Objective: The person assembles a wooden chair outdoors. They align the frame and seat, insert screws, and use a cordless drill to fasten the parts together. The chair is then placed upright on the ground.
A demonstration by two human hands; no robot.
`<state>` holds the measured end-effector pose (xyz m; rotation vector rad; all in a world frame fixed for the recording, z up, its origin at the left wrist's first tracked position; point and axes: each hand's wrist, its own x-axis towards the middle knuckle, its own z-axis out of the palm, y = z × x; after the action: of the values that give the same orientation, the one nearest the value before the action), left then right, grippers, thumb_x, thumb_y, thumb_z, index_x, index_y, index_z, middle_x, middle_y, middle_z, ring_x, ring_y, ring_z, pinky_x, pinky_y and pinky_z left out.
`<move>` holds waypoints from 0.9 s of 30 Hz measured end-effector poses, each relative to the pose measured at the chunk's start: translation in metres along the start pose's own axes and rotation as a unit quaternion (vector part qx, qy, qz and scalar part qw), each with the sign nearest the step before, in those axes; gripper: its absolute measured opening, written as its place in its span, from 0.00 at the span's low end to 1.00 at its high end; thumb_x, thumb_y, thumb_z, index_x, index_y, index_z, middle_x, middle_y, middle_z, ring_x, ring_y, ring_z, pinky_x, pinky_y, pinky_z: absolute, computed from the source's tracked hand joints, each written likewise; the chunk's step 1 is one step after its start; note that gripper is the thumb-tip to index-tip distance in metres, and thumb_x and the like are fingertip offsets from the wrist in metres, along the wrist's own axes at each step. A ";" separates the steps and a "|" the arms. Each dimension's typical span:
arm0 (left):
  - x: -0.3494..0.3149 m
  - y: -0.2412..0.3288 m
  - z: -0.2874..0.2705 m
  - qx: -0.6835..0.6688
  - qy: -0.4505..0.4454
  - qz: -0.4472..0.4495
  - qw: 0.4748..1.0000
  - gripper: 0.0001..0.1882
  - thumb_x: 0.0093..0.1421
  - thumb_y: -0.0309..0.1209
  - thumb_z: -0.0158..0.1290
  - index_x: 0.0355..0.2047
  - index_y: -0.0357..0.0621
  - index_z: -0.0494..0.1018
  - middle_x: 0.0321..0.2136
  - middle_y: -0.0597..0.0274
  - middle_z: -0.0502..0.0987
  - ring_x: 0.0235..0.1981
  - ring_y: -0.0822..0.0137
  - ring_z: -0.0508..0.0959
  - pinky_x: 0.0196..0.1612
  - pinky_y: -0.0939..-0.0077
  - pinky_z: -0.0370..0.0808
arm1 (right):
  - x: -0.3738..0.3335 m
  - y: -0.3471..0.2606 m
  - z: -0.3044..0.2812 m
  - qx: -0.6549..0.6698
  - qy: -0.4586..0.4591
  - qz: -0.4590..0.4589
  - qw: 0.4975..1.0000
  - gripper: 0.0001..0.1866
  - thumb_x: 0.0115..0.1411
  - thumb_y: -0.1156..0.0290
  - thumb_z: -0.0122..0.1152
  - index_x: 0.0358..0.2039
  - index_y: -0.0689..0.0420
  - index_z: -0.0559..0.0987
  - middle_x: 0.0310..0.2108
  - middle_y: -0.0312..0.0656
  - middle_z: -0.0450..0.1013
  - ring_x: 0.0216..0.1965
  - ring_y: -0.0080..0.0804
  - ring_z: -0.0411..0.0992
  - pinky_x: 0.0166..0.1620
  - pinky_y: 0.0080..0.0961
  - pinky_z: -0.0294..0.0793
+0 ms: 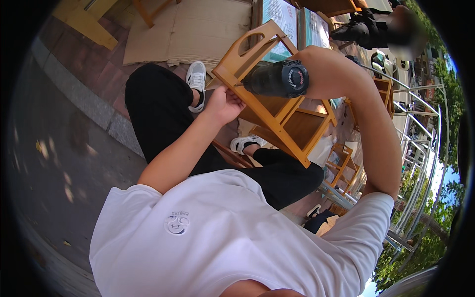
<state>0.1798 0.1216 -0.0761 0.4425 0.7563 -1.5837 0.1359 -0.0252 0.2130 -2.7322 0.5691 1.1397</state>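
A small orange-brown wooden shelf unit (284, 126), with an oval cut-out in its end panel, leans tilted above my legs. My right hand (312, 62) is closed round a dark cordless drill (269, 80), whose body hides most of the fingers. The tool's tip points left, at the unit's near edge. Just below that tip, my left hand (225, 105) has its fingers curled against the same edge and seems to grip it. Whether a screw sits at the tip is too small to tell.
Flattened cardboard (185, 34) covers the paving ahead, beside printed boxes (280, 29). A yellow wooden piece (86, 22) stands far left. Another small wooden rack (342, 166) and metal tube framing (420, 128) are at right. Another person in dark clothes (366, 29) is at the far right.
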 end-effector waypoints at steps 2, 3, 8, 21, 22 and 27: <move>0.004 0.001 -0.004 0.000 -0.010 0.009 1.000 0.14 0.71 0.40 0.46 0.43 0.42 0.73 0.41 0.61 0.75 0.45 0.65 0.74 0.51 0.66 0.72 | -0.001 -0.007 -0.002 -0.018 -0.001 0.009 1.000 0.22 0.39 0.78 0.69 0.41 0.60 0.85 0.28 0.53 0.80 0.31 0.45 0.81 0.39 0.34 0.82; 0.004 0.002 -0.002 0.000 -0.016 0.013 1.000 0.14 0.71 0.40 0.46 0.43 0.42 0.73 0.41 0.62 0.75 0.45 0.65 0.74 0.51 0.66 0.72 | -0.001 -0.010 -0.004 -0.028 0.000 0.013 1.000 0.22 0.39 0.77 0.70 0.41 0.60 0.85 0.28 0.53 0.80 0.31 0.45 0.81 0.38 0.34 0.82; 0.005 0.003 -0.001 0.001 -0.009 0.007 1.000 0.14 0.71 0.40 0.46 0.42 0.42 0.73 0.37 0.62 0.75 0.42 0.66 0.75 0.47 0.68 0.73 | -0.002 -0.013 -0.019 -0.049 0.025 -0.043 0.998 0.27 0.39 0.79 0.70 0.45 0.57 0.84 0.28 0.52 0.80 0.31 0.47 0.80 0.39 0.37 0.80; 0.006 0.002 -0.010 -0.013 0.020 0.001 1.000 0.14 0.70 0.41 0.49 0.41 0.42 0.72 0.36 0.61 0.74 0.37 0.66 0.74 0.43 0.69 0.76 | -0.060 0.049 -0.030 0.146 0.146 -0.006 0.978 0.20 0.45 0.74 0.74 0.41 0.59 0.81 0.29 0.41 0.80 0.30 0.34 0.78 0.42 0.33 0.78; 0.008 0.003 -0.013 -0.018 0.016 0.001 1.000 0.14 0.70 0.41 0.49 0.41 0.42 0.71 0.36 0.61 0.74 0.37 0.66 0.74 0.43 0.69 0.76 | -0.066 0.047 -0.032 0.201 0.200 -0.011 0.959 0.19 0.45 0.75 0.74 0.39 0.59 0.80 0.28 0.39 0.79 0.27 0.30 0.76 0.39 0.30 0.77; 0.005 -0.003 -0.001 -0.009 0.043 0.016 0.999 0.15 0.70 0.43 0.49 0.32 0.45 0.71 0.29 0.65 0.73 0.34 0.68 0.73 0.42 0.70 0.74 | -0.062 0.106 -0.023 0.371 0.143 0.201 0.895 0.09 0.46 0.71 0.68 0.27 0.61 0.78 0.18 0.35 0.72 0.17 0.22 0.67 0.25 0.21 0.65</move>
<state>0.1759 0.1187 -0.0797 0.5106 0.8247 -1.5348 0.0694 -0.1108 0.2762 -2.1410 1.3336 0.4051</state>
